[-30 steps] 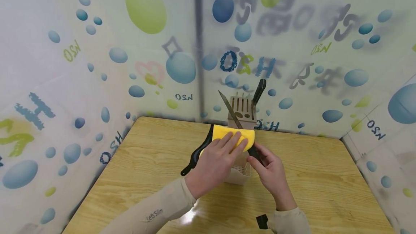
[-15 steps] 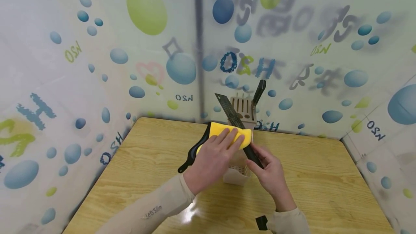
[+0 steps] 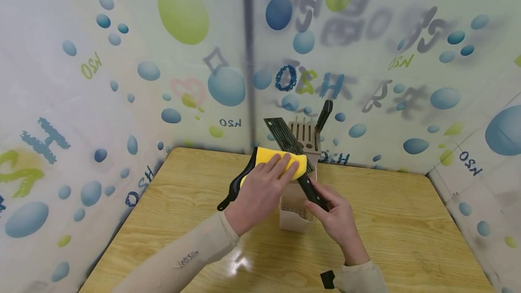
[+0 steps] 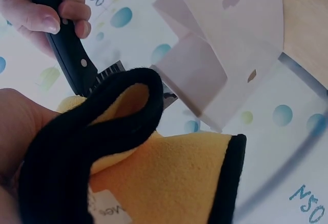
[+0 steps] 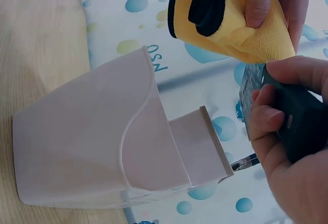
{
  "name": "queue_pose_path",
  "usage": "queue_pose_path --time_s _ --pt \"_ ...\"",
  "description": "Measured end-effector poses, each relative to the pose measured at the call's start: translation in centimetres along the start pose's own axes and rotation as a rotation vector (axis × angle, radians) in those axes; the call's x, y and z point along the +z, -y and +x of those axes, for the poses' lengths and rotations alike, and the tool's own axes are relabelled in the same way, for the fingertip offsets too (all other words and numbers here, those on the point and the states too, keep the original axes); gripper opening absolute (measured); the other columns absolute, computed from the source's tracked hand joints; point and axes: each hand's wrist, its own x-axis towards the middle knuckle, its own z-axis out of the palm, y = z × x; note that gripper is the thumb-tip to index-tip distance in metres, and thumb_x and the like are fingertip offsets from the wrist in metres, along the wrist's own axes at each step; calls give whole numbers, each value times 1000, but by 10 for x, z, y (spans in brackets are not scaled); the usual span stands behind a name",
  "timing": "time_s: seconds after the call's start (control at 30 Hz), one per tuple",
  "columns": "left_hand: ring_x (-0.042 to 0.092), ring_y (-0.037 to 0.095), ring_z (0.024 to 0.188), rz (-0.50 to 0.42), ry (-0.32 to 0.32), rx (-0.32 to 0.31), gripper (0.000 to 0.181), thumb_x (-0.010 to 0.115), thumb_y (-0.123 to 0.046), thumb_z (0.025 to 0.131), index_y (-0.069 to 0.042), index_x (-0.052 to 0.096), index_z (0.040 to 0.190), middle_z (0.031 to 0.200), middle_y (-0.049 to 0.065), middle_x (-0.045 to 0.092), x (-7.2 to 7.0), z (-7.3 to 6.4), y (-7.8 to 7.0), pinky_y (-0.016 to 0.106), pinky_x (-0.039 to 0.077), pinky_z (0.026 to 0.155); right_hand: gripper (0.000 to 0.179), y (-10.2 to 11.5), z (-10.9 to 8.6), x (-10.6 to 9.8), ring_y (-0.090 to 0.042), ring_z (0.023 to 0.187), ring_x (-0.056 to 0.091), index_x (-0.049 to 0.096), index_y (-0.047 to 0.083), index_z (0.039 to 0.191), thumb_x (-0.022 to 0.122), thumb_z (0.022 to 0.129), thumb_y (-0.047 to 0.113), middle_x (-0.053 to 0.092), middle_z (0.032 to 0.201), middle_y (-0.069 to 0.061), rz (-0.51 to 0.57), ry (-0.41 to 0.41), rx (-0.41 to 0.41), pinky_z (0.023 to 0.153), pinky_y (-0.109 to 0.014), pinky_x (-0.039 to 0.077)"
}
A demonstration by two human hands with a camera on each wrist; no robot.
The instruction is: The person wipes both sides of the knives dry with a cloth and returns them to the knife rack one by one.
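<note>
My right hand (image 3: 338, 216) grips the black riveted handle of a kitchen knife (image 3: 286, 137). Its broad, dark-striped blade slants up to the left, flat face toward the head camera. A yellow cloth (image 3: 264, 157) with black edging lies folded against the lower part of the blade. My left hand (image 3: 260, 189) holds that cloth, fingers on top; in the right wrist view its thumb presses the cloth from the other side. In the left wrist view the cloth (image 4: 169, 167) hides most of the blade, while the handle (image 4: 64, 49) shows in the right hand.
Behind the hands a pale knife holder (image 3: 297, 220) stands on the wooden table (image 3: 195, 184). One black-handled knife (image 3: 324, 116) sits in its slotted top. A black square piece (image 3: 327, 279) is by the right cuff. Patterned curtain walls (image 3: 366, 58) surround the table.
The knife has turned from edge-on to showing its broad striped face. The left hand and cloth have shifted left and slightly up. My right hand has kept its grip on the handle.
</note>
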Motion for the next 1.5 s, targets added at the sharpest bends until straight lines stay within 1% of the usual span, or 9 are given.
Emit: queue_pose_path --time_s 0.23,0.37,0.47,0.57,0.8,0.97,1.1,1.3,1.5 --pt "65 33 124 -13 -7 -6 52 75 -6 91 -9 63 141 141 15 63 0 -1 5 39 61 92 54 -2 0 0 -20 87 58 65 7 140 79 88 0 71 120 -17 -16 -28 -17 66 -25 49" --pt "65 34 124 -37 3 -22 51 73 -3 91 -8 64 140 142 16 62 0 -1 7 41 60 94 54 -1 0 0 -24 90 59 66 8 139 79 87 -1 71 119 -16 -39 -38 0 69 -25 52" --pt "65 34 124 -49 5 -29 50 72 -2 91 -6 64 140 142 16 62 0 -1 9 42 60 95 49 0 0 1 -25 93 61 69 5 135 79 87 -2 71 119 -16 -56 -36 20 74 -26 54" --pt "65 35 123 -53 3 -30 50 73 -2 91 -6 64 140 142 17 62 -1 -1 10 42 60 93 44 0 0 1 -24 94 62 72 2 130 78 87 -3 72 119 -16 -66 -34 24 76 -26 54" --pt "66 33 123 -31 0 -23 51 72 -2 90 -7 64 140 140 16 63 -3 -1 13 40 61 90 47 -1 -1 0 -16 82 60 71 2 131 79 85 -4 73 108 -15 -84 -50 -38 65 -25 53" --pt "65 33 123 -18 19 -19 50 73 -5 91 -7 63 141 139 16 64 -2 -1 15 40 61 91 48 -1 -1 0 -14 81 61 71 2 131 80 84 -5 75 108 -14 -101 -60 -71 65 -25 54" --pt "66 33 121 -16 20 -16 50 73 -4 90 -6 64 139 138 16 65 -2 -1 17 40 61 91 49 -2 -1 0 -14 78 60 72 2 129 80 82 -7 75 104 -13 -112 -71 -106 63 -24 52" --pt "67 32 112 -14 24 -22 50 74 -3 88 -5 65 137 132 16 67 -3 0 20 40 61 88 52 -5 0 2 -14 76 59 72 3 129 81 80 -10 74 101 -11 -140 -81 -164 61 -24 51" --pt "66 29 101 19 22 -21 46 72 -4 89 -6 67 135 127 14 68 -2 1 23 37 60 80 52 -5 0 3 -16 78 60 73 3 129 81 79 -11 74 104 -11 -171 -62 -164 62 -25 52"
